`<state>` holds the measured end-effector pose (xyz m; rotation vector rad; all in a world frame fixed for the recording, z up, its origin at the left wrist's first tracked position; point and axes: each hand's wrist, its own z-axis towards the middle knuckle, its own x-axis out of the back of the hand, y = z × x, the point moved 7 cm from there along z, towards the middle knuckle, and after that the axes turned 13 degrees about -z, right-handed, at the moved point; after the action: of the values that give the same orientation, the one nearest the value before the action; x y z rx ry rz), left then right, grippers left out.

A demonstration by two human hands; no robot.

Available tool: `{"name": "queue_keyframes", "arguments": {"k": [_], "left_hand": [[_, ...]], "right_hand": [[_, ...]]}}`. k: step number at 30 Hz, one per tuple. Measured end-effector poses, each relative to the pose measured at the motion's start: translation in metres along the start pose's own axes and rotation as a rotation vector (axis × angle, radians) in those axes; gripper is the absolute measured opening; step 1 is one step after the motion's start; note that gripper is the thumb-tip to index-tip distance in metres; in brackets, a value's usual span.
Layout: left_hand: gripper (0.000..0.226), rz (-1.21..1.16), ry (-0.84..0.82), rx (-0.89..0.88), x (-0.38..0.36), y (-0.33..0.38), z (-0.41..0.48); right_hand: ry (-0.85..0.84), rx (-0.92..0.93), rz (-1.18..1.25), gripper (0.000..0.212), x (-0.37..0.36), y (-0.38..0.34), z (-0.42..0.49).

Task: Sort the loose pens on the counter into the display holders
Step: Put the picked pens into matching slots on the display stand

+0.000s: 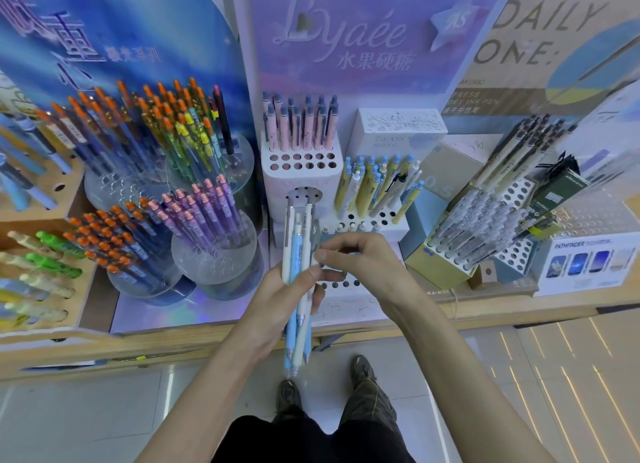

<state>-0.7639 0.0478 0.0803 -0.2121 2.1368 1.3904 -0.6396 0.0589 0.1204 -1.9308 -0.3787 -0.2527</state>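
My left hand grips a bundle of pens, white, cream and light blue, held upright with their tips pointing down over the counter edge. My right hand reaches in from the right and pinches one pen of the bundle near its middle with thumb and fingers. Just behind both hands stands a white tiered holder with rows of round holes, most of them open. Higher tiers hold yellow and blue pens and pink pens.
Clear round holders of orange-capped pens and purple pens stand at the left. A box of clear pens and a perforated rack sit at the right. The wooden counter edge runs in front; my shoes are on the tiled floor below.
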Motion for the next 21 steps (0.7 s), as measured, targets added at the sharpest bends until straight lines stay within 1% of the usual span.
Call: {"name": "queue_keyframes", "arguments": {"k": [3,5,8,10,12,13,15,16,18,21], "left_hand": [[0.029,0.058,0.056,0.023,-0.002,-0.001,0.000],[0.022,0.062,0.065,0.033,-0.008,0.001,0.003],[0.013,0.100,0.019,0.022,-0.027,0.007,0.010],[0.012,0.107,0.024,0.010,-0.037,0.010,0.016],[0.012,0.100,0.034,-0.003,-0.050,0.013,0.023],[0.012,0.098,0.039,-0.012,-0.056,0.013,0.027],[0.011,0.113,0.042,-0.030,-0.070,0.014,0.037],[0.012,0.133,0.041,-0.038,-0.078,0.015,0.042],[0.015,0.198,0.046,-0.051,-0.093,0.013,0.053],[0.013,0.214,0.028,-0.064,-0.121,0.013,0.068]], "right_hand": [[0.085,0.043,0.104,0.007,0.014,-0.004,-0.004],[0.187,0.073,0.187,0.007,0.033,-0.007,-0.007],[0.336,0.099,0.262,0.005,0.061,-0.011,-0.011],[0.341,0.076,0.382,0.011,0.070,-0.008,-0.011],[0.274,0.040,0.479,0.025,0.072,-0.003,-0.010],[0.239,0.028,0.462,0.028,0.074,-0.002,-0.010],[0.214,0.024,0.374,0.022,0.084,-0.001,-0.012],[0.238,0.030,0.358,0.016,0.094,-0.001,-0.013],[0.322,0.058,0.402,0.007,0.121,-0.001,-0.017],[0.492,0.140,0.482,0.010,0.176,-0.008,-0.025]]}}
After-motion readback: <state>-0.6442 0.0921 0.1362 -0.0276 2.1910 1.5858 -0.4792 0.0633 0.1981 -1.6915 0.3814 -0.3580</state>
